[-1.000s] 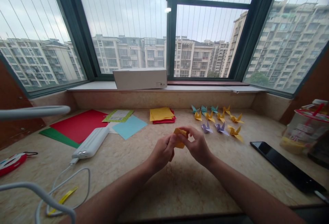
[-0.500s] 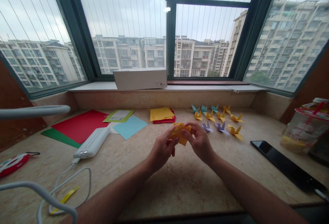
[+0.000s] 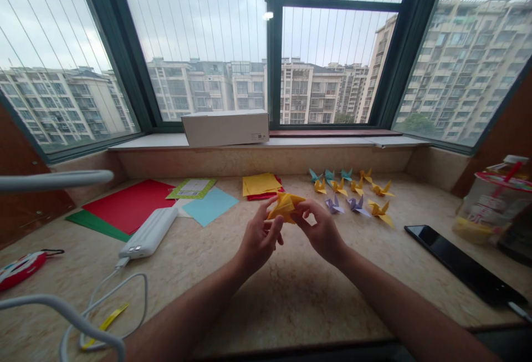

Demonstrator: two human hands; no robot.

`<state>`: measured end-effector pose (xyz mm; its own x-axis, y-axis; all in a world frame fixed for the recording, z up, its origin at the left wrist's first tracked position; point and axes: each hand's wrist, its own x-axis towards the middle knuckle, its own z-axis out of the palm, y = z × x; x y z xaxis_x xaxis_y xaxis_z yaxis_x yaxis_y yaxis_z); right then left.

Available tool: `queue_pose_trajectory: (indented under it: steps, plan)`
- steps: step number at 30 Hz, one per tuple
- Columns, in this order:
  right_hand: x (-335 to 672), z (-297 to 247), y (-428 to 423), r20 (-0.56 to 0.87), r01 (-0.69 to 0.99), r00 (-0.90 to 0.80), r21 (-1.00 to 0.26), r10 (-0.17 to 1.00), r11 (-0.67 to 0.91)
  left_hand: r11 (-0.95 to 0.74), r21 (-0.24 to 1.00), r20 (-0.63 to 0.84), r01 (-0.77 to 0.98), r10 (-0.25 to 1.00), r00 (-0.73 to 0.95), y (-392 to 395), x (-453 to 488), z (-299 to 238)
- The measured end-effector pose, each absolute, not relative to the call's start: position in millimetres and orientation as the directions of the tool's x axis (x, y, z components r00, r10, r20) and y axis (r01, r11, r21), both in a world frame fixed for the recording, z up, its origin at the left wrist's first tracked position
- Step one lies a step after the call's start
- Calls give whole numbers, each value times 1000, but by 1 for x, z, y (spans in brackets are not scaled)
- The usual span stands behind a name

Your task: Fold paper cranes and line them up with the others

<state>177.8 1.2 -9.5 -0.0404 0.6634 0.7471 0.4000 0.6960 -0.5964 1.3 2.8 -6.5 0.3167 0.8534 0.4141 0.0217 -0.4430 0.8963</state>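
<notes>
Between my two hands, above the marble-look counter, is a piece of folded yellow origami paper [image 3: 286, 205]. My left hand [image 3: 262, 235] pinches its left and lower side with thumb and fingers. At its right end, my right hand [image 3: 319, 228] grips a corner between thumb and forefinger. Just beyond the right hand stand folded paper cranes in rows: blue ones [image 3: 330, 176], yellow ones [image 3: 356, 187] and purple ones [image 3: 358, 205]. Behind the left hand lies a stack of yellow paper squares [image 3: 260, 183] on red ones.
Left on the counter are a red sheet [image 3: 128, 204], a green sheet [image 3: 97, 223], a light blue square [image 3: 210, 205] and a white power bank [image 3: 149, 232] with its cable [image 3: 145, 295]. A black phone [image 3: 461, 262] and a plastic cup [image 3: 477, 212] stand right. A white box [image 3: 226, 129] rests on the sill.
The yellow paper has been turned in my hands, and its pointed end now faces right. My right fingers have shifted to that end; the left hand keeps its hold.
</notes>
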Motion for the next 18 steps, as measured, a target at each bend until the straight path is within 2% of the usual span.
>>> queue_pose_trajectory:
  steps: [6, 10, 14, 18]
  plan:
    - [181, -5, -1, 827, 461, -164, -417, 537, 783, -528, 829, 478, 185, 840, 256, 3, -2, -1]
    - [183, -6, -2, 819, 447, -267, -362, 508, 818, -595, 751, 535, 287, 803, 265, 6, -3, -2]
    - [181, -10, -5, 816, 382, -285, -385, 503, 840, -627, 724, 561, 287, 777, 284, 7, -3, -4]
    - [178, -12, -4, 798, 279, -138, -537, 587, 796, -653, 727, 589, 211, 752, 296, 8, -8, -6]
